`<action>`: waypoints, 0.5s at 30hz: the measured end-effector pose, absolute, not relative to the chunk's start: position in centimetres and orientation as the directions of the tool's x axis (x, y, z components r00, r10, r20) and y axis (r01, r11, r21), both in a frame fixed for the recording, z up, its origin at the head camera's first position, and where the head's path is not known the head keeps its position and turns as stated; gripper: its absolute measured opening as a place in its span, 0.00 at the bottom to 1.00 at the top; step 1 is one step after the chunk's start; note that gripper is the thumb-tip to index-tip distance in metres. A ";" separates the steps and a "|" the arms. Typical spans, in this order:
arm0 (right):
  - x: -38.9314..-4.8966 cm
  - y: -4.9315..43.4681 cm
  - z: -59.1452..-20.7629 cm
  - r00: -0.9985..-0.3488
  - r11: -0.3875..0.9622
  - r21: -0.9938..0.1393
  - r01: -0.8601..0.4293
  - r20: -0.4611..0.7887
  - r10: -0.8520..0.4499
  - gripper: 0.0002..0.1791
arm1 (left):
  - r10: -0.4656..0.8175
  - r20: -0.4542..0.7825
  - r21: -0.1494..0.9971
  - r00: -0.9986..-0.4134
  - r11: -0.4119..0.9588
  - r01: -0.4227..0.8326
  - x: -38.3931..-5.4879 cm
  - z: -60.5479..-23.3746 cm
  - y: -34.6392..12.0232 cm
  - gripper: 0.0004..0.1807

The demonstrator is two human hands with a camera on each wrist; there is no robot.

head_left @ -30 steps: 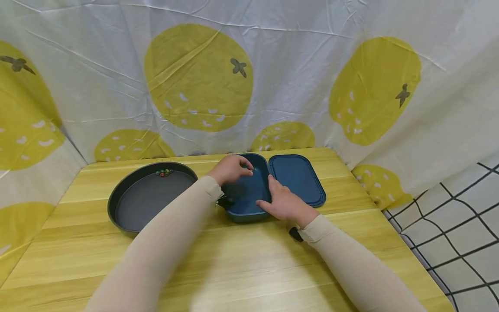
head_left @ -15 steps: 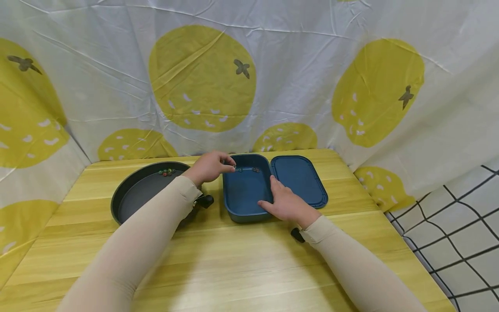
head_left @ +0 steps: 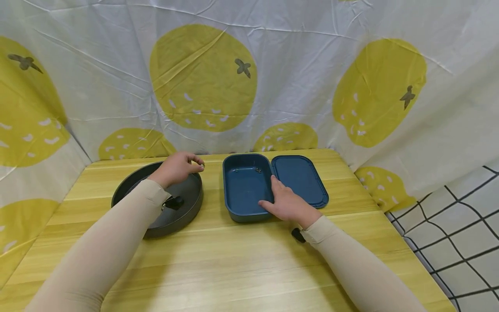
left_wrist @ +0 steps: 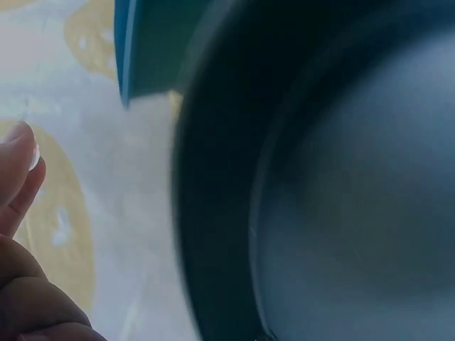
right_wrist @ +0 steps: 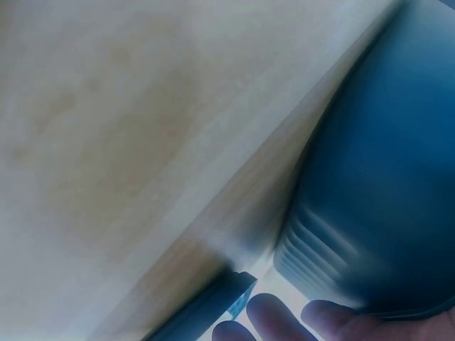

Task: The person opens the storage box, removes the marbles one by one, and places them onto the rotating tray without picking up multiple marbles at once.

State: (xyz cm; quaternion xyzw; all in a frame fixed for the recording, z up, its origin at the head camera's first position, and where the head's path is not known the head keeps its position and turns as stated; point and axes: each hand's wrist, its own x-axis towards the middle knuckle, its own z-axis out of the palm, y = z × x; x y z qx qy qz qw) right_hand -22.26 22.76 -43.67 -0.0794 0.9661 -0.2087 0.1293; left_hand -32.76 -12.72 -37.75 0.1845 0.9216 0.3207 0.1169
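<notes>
My left hand [head_left: 177, 168] is over the far right part of the round dark pan [head_left: 195, 203], thumb and forefinger pinching a small glassy marble [left_wrist: 34, 158] at the pan's rim. In the left wrist view only its pale edge shows between the fingertips. To the right stands a deep blue rectangular box [head_left: 247, 190] with several small marbles [head_left: 258, 170] near its far wall. My right hand [head_left: 290, 203] rests against the box's right side, fingers extended along the rim and thumb reaching over the near corner. The forearm hides much of the pan's inside.
A flat blue lid [head_left: 300, 180] lies on the wooden table [head_left: 241, 260] right beside the box. Behind the table hangs a white curtain [head_left: 284, 78] with yellow fruit prints. A black-lined grid cloth [head_left: 460, 234] is off the right edge.
My left hand has moved left from above the blue box to the pan, a marble in its fingertips. The right hand has stayed at the box.
</notes>
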 end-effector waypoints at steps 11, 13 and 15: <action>-22.3 22.9 -43.7 -0.953 0.895 -0.433 -0.104 -0.214 -0.214 0.59 | 0.328 -0.140 0.632 -0.934 0.756 0.171 -32.5 -39.2 -18.0 0.22; -22.3 22.8 -43.7 -0.952 0.896 -0.432 -0.107 -0.215 -0.217 0.59 | 0.323 -0.145 0.624 -0.935 0.764 0.167 -32.5 -39.4 -18.8 0.23; -22.3 22.8 -43.6 -0.951 0.895 -0.433 -0.106 -0.218 -0.218 0.59 | 0.316 -0.153 0.616 -0.936 0.771 0.159 -32.6 -39.7 -19.6 0.24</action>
